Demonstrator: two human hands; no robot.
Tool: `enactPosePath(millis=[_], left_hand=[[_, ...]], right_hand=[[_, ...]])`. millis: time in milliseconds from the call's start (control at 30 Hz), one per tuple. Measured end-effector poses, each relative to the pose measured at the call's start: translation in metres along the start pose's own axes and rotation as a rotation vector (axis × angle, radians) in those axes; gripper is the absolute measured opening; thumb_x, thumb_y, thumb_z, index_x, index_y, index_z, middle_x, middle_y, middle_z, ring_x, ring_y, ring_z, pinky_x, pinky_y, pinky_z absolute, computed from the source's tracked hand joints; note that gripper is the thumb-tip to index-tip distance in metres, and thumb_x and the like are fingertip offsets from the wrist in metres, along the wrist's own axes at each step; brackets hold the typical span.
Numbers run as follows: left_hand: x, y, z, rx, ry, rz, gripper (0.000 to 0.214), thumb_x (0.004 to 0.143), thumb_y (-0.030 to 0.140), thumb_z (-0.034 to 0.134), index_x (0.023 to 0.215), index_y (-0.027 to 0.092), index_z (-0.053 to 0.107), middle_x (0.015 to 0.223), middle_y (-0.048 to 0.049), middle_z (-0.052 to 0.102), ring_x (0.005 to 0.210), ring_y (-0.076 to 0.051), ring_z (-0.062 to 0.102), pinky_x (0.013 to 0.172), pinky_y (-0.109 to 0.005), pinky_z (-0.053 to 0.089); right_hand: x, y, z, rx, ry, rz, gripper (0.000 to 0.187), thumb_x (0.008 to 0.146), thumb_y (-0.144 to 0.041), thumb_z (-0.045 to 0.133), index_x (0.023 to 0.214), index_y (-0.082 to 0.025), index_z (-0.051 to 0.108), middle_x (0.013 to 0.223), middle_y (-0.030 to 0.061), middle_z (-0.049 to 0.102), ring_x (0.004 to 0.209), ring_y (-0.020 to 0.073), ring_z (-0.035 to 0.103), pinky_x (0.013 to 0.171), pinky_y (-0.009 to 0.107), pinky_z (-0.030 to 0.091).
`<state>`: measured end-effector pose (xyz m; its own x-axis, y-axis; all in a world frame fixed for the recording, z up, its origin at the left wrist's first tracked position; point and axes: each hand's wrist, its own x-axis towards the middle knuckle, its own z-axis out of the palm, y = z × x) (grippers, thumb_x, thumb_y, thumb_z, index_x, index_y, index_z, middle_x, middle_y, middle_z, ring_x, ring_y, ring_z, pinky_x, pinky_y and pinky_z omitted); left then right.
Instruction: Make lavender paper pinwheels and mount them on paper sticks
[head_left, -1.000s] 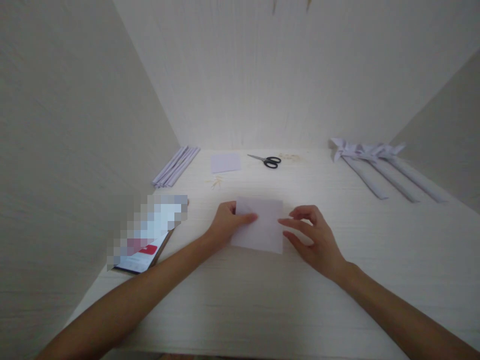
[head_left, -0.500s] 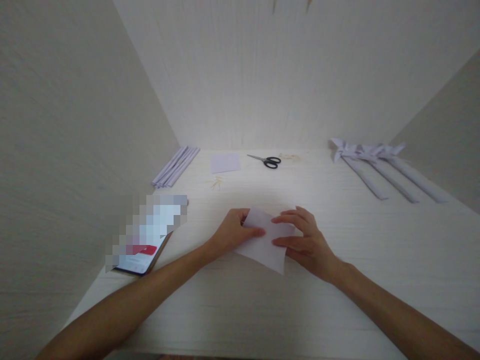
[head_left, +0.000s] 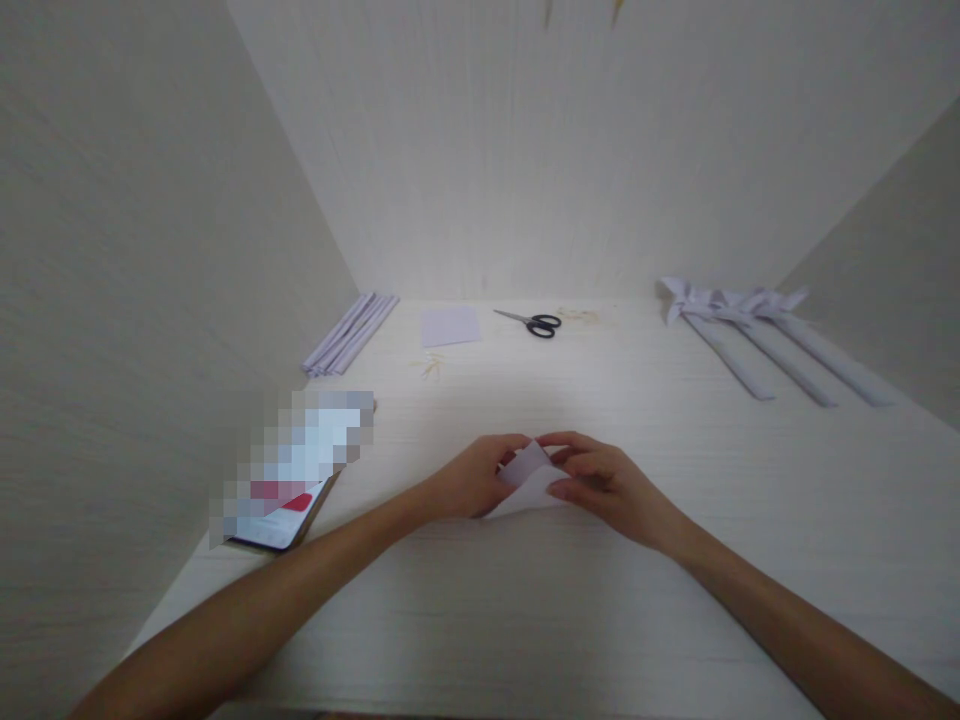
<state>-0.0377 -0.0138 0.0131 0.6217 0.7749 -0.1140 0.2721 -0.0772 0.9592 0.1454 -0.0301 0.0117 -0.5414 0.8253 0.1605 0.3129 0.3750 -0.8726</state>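
Fingers of both hands grasp a bent paper sheet

The left hand and the right hand pinch opposite sides of it, over the middle of the tabletop; contact beneath cannot be told. If one side slips or is pulled unevenly, the paper sheet could crease crookedly.
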Motion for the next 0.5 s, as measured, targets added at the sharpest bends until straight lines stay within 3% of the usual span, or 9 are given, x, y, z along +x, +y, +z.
enactPosePath(millis=[100, 233, 367, 433, 500], left_hand=[[0.001, -0.002, -0.003, -0.021, 0.040, -0.045, 0.032, 0.058, 0.025, 0.064, 0.087, 0.013, 0.057, 0.077, -0.0058, 0.063, 0.067, -0.016, 0.058, 0.057, -0.023, 0.043], [0.002, -0.002, -0.007, -0.153, 0.132, -0.165, 0.047, 0.055, 0.025, 0.069, 0.096, 0.014, 0.051, 0.073, -0.0040, 0.061, 0.060, -0.013, 0.057, 0.048, -0.019, 0.041], [0.002, 0.000, -0.012, -0.371, 0.188, -0.198, 0.065, 0.065, 0.040, 0.060, 0.121, 0.022, 0.032, 0.068, -0.0001, 0.057, 0.043, -0.008, 0.051, 0.038, -0.016, 0.036], [0.003, -0.003, -0.016, -0.485, 0.209, -0.118, 0.065, 0.069, 0.050, 0.051, 0.125, 0.027, 0.028, 0.081, -0.0043, 0.058, 0.048, -0.008, 0.055, 0.038, -0.016, 0.036], [0.004, -0.007, -0.021, -0.547, 0.209, -0.061, 0.063, 0.068, 0.058, 0.045, 0.122, 0.026, 0.036, 0.098, -0.0100, 0.055, 0.057, -0.011, 0.060, 0.039, -0.016, 0.039]], right_hand=[[-0.001, 0.003, -0.004, 0.047, -0.011, 0.023, 0.009, 0.071, -0.024, 0.060, 0.066, -0.018, 0.066, 0.105, 0.0071, 0.058, 0.097, 0.0193, 0.054, 0.077, 0.031, 0.045], [-0.002, 0.010, -0.009, 0.191, 0.034, 0.067, 0.008, 0.069, -0.022, 0.061, 0.071, -0.021, 0.068, 0.116, 0.0068, 0.053, 0.091, 0.0187, 0.057, 0.068, 0.028, 0.048], [-0.001, 0.011, -0.014, 0.146, 0.246, 0.076, 0.008, 0.067, -0.023, 0.062, 0.068, -0.021, 0.070, 0.109, 0.0068, 0.059, 0.072, 0.0147, 0.059, 0.057, 0.026, 0.046], [0.000, 0.011, -0.016, 0.109, 0.368, 0.104, 0.009, 0.066, -0.024, 0.062, 0.070, -0.022, 0.070, 0.110, 0.0064, 0.059, 0.063, 0.0127, 0.058, 0.050, 0.026, 0.044], [0.000, 0.012, -0.017, 0.093, 0.447, 0.132, 0.009, 0.066, -0.025, 0.062, 0.069, -0.022, 0.070, 0.110, 0.0061, 0.059, 0.064, 0.0131, 0.058, 0.049, 0.025, 0.044]])
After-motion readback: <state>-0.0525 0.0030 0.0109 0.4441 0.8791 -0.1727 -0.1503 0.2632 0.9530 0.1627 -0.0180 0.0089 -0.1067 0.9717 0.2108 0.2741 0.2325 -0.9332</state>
